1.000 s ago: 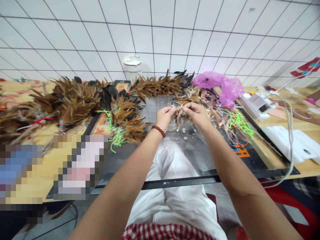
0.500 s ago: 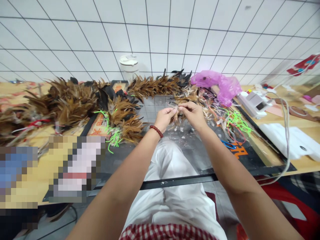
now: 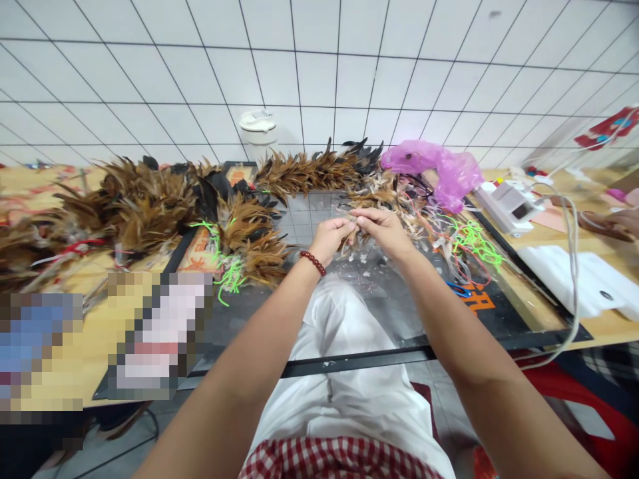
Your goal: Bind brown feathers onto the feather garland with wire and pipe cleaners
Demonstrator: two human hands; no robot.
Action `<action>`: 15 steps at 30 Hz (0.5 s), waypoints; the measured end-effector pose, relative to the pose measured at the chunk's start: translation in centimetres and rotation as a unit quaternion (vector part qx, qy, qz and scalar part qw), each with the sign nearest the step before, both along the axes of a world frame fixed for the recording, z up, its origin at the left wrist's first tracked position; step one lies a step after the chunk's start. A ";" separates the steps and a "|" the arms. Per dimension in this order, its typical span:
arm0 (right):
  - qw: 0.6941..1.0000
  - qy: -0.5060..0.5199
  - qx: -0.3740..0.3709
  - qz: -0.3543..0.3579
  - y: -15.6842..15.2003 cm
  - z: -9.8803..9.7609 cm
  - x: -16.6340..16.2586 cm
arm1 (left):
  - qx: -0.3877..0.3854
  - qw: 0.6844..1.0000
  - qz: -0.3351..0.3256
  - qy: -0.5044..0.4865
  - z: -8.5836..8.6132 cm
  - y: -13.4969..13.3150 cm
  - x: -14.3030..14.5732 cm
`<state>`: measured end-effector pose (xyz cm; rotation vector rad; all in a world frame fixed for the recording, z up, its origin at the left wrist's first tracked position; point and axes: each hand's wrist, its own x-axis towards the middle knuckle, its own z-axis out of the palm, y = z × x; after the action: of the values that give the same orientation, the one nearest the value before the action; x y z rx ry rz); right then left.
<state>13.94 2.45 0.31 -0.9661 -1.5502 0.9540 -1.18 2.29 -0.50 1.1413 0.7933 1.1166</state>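
Observation:
Both of my hands meet over the dark glass tabletop panel (image 3: 309, 313). My left hand (image 3: 331, 238), with a dark red bead bracelet (image 3: 313, 262) at its wrist, is closed in a pinch on a small brownish feather (image 3: 351, 233). Fingertips of my right hand (image 3: 383, 229) pinch the same feather from the other side; much of it is hidden by the fingers. Just beyond my right hand lies a loose pile of brown and pale feathers (image 3: 382, 191). Small bits of fluff dot the panel below my hands.
Brown feather garlands (image 3: 309, 174) lie at the back, with bundles (image 3: 252, 233) to the left. A lidded cup (image 3: 258, 133) stands by the tiled wall. To the right are a pink plastic bag (image 3: 439, 166), green strings (image 3: 474, 243), scissors (image 3: 458, 289), a white device (image 3: 509, 206) and another person's hand (image 3: 622, 221).
My hands stay nearly in place, the fingertips shifting slightly on the feather. Another person's hand has come in at the right edge.

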 end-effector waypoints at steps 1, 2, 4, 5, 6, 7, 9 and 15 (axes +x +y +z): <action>1.000 0.004 -0.008 0.015 -0.1 0.0 0.0 | 0.001 1.000 -0.008 0.002 0.0 0.0 0.0; 1.000 0.008 -0.014 0.026 -0.1 0.0 0.0 | 0.000 1.000 -0.016 0.007 -0.1 -0.1 0.0; 0.999 0.017 -0.025 0.034 -0.2 0.0 0.0 | -0.006 1.000 -0.017 0.022 -0.3 -0.1 0.0; 0.999 0.019 -0.027 0.027 -0.2 0.0 0.0 | -0.011 0.999 -0.018 0.027 -0.4 -0.1 0.0; 0.999 0.019 -0.027 0.012 -0.2 -0.1 0.0 | -0.011 1.000 -0.013 0.026 -0.5 -0.1 0.1; 1.000 0.015 -0.023 -0.007 -0.2 -0.2 -0.1 | -0.007 1.000 -0.004 0.021 -0.5 -0.1 0.2; 0.999 -0.004 -0.006 -0.050 -0.2 -0.6 -0.2 | 0.011 1.000 -0.001 0.012 -0.7 0.0 0.3; 0.995 -0.038 0.039 -0.085 -0.2 -0.9 -0.5 | 0.030 0.998 0.041 0.045 -0.9 0.2 -0.1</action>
<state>13.45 2.28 -0.60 -1.0714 -1.5295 0.7389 -1.24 2.50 -1.42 1.2242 0.8889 1.1706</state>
